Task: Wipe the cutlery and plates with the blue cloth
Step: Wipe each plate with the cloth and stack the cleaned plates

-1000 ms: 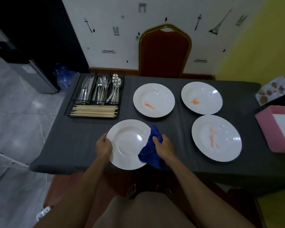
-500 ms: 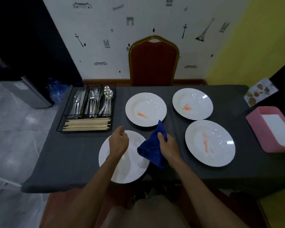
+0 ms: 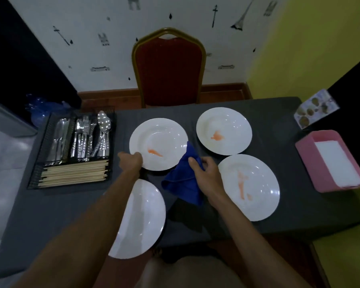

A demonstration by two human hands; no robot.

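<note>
Several white plates lie on the dark grey table point(image 3: 289, 142). The near left plate point(image 3: 146, 221) shows no stain and my left forearm crosses it. The far left plate point(image 3: 160, 140) has an orange smear, and my left hand point(image 3: 131, 161) grips its near left rim. My right hand point(image 3: 204, 169) holds the blue cloth point(image 3: 183, 181) bunched between the plates, its tip over that plate's right rim. The far right plate point(image 3: 223, 129) and near right plate point(image 3: 249, 186) carry orange stains. Cutlery point(image 3: 81, 138) stands in a black wire tray point(image 3: 40, 163).
Wooden chopsticks point(image 3: 75, 173) fill the tray's front compartment. A pink box point(image 3: 306, 161) with white napkins sits at the table's right end, a printed card point(image 3: 314, 111) behind it. A red chair point(image 3: 168, 69) stands at the far side against the wall.
My left hand let go of the near left plate and reached forward to the far left plate's rim. My right hand carried the blue cloth forward off the near plate.
</note>
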